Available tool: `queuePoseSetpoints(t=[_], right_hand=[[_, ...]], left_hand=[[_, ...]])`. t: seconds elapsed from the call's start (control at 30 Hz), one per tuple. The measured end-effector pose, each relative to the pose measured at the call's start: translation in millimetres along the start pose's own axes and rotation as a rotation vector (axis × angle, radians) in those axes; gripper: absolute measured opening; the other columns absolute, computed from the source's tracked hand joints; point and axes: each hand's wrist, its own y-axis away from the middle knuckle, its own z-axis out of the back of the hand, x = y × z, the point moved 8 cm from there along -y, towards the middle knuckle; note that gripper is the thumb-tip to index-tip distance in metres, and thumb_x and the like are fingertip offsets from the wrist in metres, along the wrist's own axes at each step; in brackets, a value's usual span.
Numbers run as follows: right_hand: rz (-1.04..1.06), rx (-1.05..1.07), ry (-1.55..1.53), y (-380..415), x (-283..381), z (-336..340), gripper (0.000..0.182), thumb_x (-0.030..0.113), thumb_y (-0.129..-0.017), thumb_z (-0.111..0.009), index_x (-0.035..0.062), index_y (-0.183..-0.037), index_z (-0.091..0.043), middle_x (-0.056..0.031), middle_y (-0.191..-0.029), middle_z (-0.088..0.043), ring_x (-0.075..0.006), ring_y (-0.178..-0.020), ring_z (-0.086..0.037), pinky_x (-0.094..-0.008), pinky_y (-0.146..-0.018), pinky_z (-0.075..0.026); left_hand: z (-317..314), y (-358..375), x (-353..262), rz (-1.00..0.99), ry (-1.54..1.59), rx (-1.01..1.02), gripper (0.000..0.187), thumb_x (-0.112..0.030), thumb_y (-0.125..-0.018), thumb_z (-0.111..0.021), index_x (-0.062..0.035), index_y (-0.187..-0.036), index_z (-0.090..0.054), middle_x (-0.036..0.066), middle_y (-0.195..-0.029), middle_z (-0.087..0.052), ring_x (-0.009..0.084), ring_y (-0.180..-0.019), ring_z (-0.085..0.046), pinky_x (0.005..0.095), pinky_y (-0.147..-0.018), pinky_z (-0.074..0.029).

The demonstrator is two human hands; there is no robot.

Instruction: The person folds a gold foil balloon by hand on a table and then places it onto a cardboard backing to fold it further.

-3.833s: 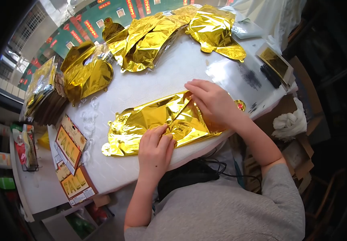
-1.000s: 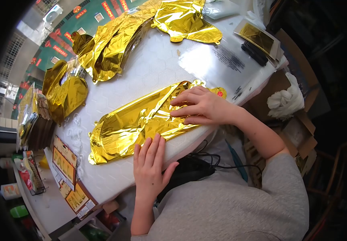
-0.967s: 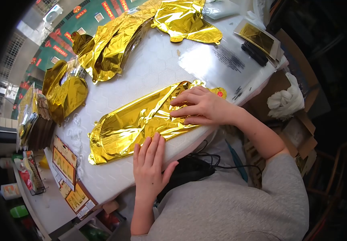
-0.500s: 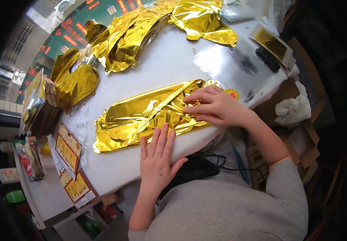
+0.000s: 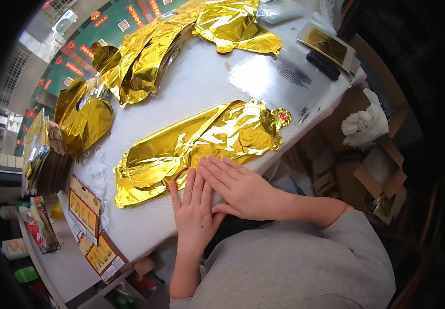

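Observation:
A folded gold foil balloon (image 5: 181, 139) lies on the white-covered table in front of me, with a small tab bearing a red mark at its right end. My left hand (image 5: 194, 206) rests at its near edge, palm down with fingers stretched out. Beside it, my right hand (image 5: 238, 185) lies flat, its fingertips over the foil and touching or overlapping the left fingers. Neither hand grips anything. Part of the balloon's near edge is hidden under the fingers.
More gold foil balloons (image 5: 145, 56) lie along the far side. At left stand a stack of packets (image 5: 50, 154) and printed "FALL" cards (image 5: 84, 206), with white string (image 5: 97, 172) nearby. A black object (image 5: 322, 65) sits at right; cardboard boxes (image 5: 379, 170) are below.
My right hand has moved left and toward me, off the balloon's right part to beside my left hand. The left hand stays at the near edge. The view has shifted slightly.

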Motion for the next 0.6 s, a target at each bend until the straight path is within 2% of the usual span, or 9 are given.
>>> queuePoseSetpoints(t=[0.07,0.17,0.3,0.43,0.47,0.5,0.57,0.6], right_hand=[[-0.074,-0.026,-0.013,5.2,1.0,-12.8,0.079,0.043,-0.097,-0.065,-0.0075,-0.154,-0.041,-0.0257,-0.161,-0.042,-0.0376,-0.154,-0.037,-0.0483,-0.127,-0.026],[-0.115,-0.037,-0.01,14.9,-3.3,-14.0,0.08,0.044,-0.097,-0.066,-0.0081,-0.154,-0.042,-0.0274,-0.162,-0.04,-0.0386,-0.153,-0.037,-0.0485,-0.127,-0.027],[-0.169,-0.024,0.043,30.7,-13.2,-3.0,0.081,0.043,-0.097,-0.067,-0.0083,-0.154,-0.042,-0.0279,-0.162,-0.04,-0.0388,-0.154,-0.037,-0.0486,-0.126,-0.028],[-0.368,-0.012,0.169,53.9,-37.2,21.7,0.082,0.041,-0.097,-0.068,-0.0101,-0.154,-0.039,-0.0303,-0.163,-0.036,-0.0432,-0.154,-0.034,-0.0502,-0.125,-0.029],[-0.35,0.012,0.155,52.3,-37.6,19.0,0.084,0.039,-0.097,-0.069,-0.0104,-0.156,-0.036,-0.0307,-0.167,-0.029,-0.0444,-0.157,-0.027,-0.0523,-0.126,-0.026],[-0.335,0.02,0.155,49.1,-33.3,20.4,0.084,0.039,-0.097,-0.069,-0.0104,-0.156,-0.036,-0.0307,-0.167,-0.029,-0.0444,-0.157,-0.027,-0.0523,-0.126,-0.026],[-0.427,-0.085,0.191,42.2,-26.2,36.2,0.085,0.039,-0.098,-0.068,-0.011,-0.157,-0.033,-0.0305,-0.169,-0.022,-0.0435,-0.16,-0.019,-0.0539,-0.127,-0.022],[-0.366,-0.091,0.12,30.5,-19.0,31.1,0.084,0.039,-0.099,-0.067,-0.0073,-0.16,-0.031,-0.0279,-0.172,-0.018,-0.0426,-0.161,-0.013,-0.0547,-0.127,-0.018]], left_hand=[[-2.1,0.1,-0.3,-0.004,-0.018,0.031,0.091,-0.043,-0.085,-0.077,-0.0086,-0.161,-0.04,0.011,-0.169,-0.036,0.0278,-0.158,-0.031,0.0622,-0.128,-0.011],[-1.0,-0.5,-0.6,0.003,-0.014,0.022,0.091,-0.04,-0.083,-0.078,-0.0086,-0.16,-0.04,0.011,-0.17,-0.036,0.0281,-0.158,-0.031,0.0614,-0.128,-0.011],[0.3,-1.2,-0.9,-0.007,-0.005,-0.013,0.096,-0.043,-0.081,-0.079,-0.0082,-0.161,-0.039,0.011,-0.17,-0.035,0.0292,-0.158,-0.032,0.0594,-0.128,-0.014],[4.3,-1.4,-1.8,0.0,0.014,-0.014,0.103,-0.047,-0.077,-0.084,-0.0084,-0.162,-0.038,0.01,-0.17,-0.036,0.0288,-0.157,-0.033,0.0598,-0.127,-0.016],[5.0,-1.1,-0.6,0.015,0.016,-0.021,0.103,-0.047,-0.077,-0.084,-0.0084,-0.162,-0.038,0.01,-0.17,-0.036,0.0288,-0.157,-0.033,0.0598,-0.127,-0.016],[5.0,-1.2,-0.4,0.006,0.026,-0.021,0.103,-0.045,-0.077,-0.084,-0.0089,-0.162,-0.038,0.01,-0.17,-0.036,0.0286,-0.157,-0.032,0.0598,-0.127,-0.016],[4.7,1.2,0.1,0.041,0.044,-0.025,0.103,-0.044,-0.077,-0.084,-0.0093,-0.162,-0.037,0.01,-0.17,-0.035,0.0283,-0.157,-0.032,0.0598,-0.127,-0.016],[4.0,0.3,-1.2,0.033,0.047,-0.008,0.103,-0.044,-0.078,-0.084,-0.0101,-0.162,-0.037,0.01,-0.17,-0.035,0.0273,-0.158,-0.032,0.0604,-0.127,-0.016]])
